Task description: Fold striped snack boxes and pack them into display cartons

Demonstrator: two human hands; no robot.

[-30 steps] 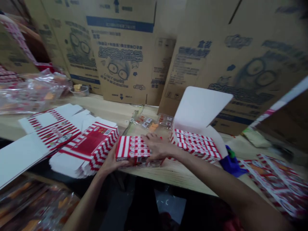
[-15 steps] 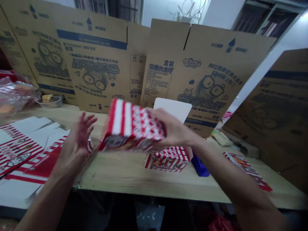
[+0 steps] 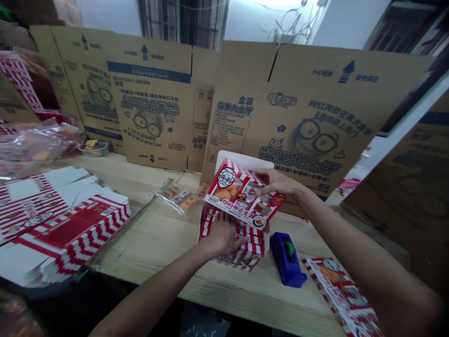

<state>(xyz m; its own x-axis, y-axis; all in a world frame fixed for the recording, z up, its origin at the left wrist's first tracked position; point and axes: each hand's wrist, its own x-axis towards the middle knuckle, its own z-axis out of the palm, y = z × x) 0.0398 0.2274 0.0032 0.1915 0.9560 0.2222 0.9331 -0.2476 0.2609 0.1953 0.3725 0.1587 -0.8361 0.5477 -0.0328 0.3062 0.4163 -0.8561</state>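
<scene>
Right grip [image 3: 278, 185] is clamped on the upper edge of a printed pack [image 3: 242, 197], tilted above the striped packs [image 3: 253, 239] in a white-flapped carton [image 3: 247, 159]; the left grip [image 3: 222, 235], thumb apart from fingers, rests on those packs. A loose pinch could drop the printed pack, or its low edge could snag the left fingers. Its face reads "你的外卖来了" and "ARRIVED"; the cardboard sheet [image 3: 242, 61] behind reads "盒装" and "芒果大金牙".
</scene>
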